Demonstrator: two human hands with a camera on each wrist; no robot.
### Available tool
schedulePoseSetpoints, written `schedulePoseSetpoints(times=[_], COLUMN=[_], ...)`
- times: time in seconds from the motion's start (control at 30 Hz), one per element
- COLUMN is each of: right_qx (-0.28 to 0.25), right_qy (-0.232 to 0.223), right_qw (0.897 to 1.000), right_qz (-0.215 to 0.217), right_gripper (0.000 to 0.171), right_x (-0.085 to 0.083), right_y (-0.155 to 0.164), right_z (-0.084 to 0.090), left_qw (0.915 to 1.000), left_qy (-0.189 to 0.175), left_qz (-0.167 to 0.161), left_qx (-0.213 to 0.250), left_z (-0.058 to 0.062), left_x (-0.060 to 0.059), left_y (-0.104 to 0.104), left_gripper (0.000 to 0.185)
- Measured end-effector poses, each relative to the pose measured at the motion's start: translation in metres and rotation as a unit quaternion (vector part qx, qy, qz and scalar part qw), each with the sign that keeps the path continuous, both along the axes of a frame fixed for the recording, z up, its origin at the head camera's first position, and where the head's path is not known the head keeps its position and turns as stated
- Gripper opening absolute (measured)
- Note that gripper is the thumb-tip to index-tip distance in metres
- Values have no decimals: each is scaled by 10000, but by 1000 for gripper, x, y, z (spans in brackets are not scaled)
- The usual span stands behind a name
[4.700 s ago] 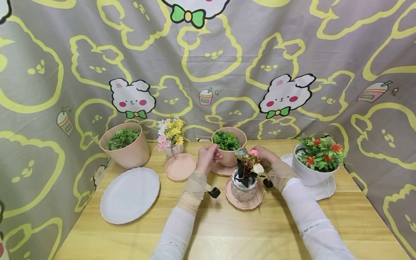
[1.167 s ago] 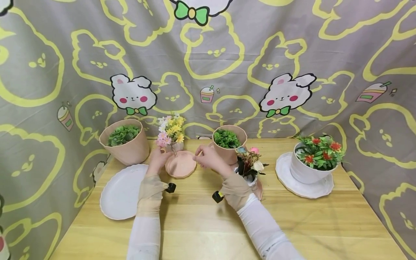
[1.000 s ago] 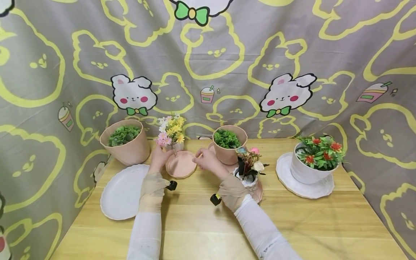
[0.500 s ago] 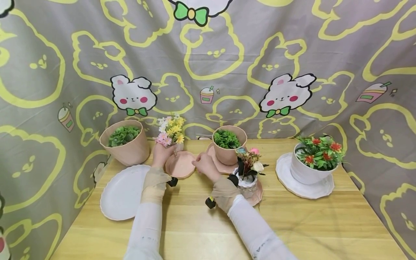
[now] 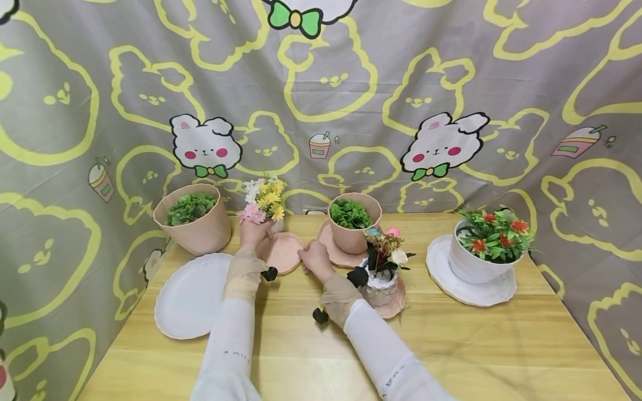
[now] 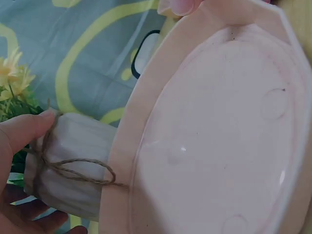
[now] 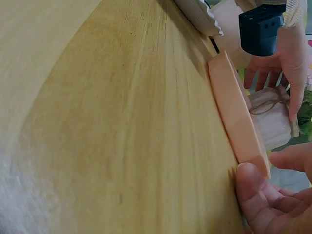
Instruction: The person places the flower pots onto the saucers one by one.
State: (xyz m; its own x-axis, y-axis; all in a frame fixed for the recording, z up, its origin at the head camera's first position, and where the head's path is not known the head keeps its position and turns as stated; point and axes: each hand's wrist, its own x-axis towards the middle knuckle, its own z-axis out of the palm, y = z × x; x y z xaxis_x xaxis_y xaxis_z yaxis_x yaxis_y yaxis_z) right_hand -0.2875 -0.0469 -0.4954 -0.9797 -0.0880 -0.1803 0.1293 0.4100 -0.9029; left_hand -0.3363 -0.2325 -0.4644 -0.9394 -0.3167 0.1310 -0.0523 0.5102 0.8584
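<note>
A small white ribbed vase (image 6: 66, 178) of yellow and pink flowers, twine-tied, stands behind an empty pink saucer (image 5: 282, 252).

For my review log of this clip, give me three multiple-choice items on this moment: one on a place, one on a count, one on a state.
1. Where is the left hand?
A. on the large white plate
B. round the small white vase of yellow and pink flowers
C. on the white pot

2. How many beige pots of green leaves stand on the table?
A. one
B. two
C. four

3. The pink saucer between the hands is:
A. bare
B. under a pot
C. upside down

B: the left wrist view shows the fingers round it.
B: one at the far left, one at the middle.
A: nothing stands on it.
</note>
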Motion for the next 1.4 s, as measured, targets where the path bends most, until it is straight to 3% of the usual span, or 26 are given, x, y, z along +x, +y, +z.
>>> schedulePoseSetpoints(times=[0.17,0.27,0.5,0.63,0.8,0.93,1.17,1.3,1.4], right_qx=[-319,-403,-381,-324,-331,-456,-607,-619,-599], right_qy=[14,60,180,239,245,169,158,164,183], right_qw=[9994,9991,9990,9990,9988,9983,9974,9974,9975], right_qz=[-93,-143,-160,-217,-277,-310,-345,-334,-329], right_gripper=[11,11,10,8,6,5,6,6,6], right_x=[1,2,2,2,1,1,1,1,-1], right_y=[-2,-1,0,0,0,-1,0,0,1], right_z=[-2,-4,-6,-7,-8,-10,-9,-10,-11], left_qw=[9995,9996,9943,9896,9936,9986,9949,9995,9970], left_qy=[-42,-114,-182,-170,-190,-81,27,185,439], left_qz=[63,89,203,159,158,204,381,236,72], left_qx=[-310,-245,1031,1419,1104,473,933,36,-627], left_z=[-1,-4,-11,-12,-13,-14,-17,-12,-7], left_x=[-3,-5,-9,-11,-12,-14,-14,-12,-11], left_y=[0,1,5,6,4,2,2,-1,-3], left_gripper=[66,66,57,56,54,50,56,64,70])
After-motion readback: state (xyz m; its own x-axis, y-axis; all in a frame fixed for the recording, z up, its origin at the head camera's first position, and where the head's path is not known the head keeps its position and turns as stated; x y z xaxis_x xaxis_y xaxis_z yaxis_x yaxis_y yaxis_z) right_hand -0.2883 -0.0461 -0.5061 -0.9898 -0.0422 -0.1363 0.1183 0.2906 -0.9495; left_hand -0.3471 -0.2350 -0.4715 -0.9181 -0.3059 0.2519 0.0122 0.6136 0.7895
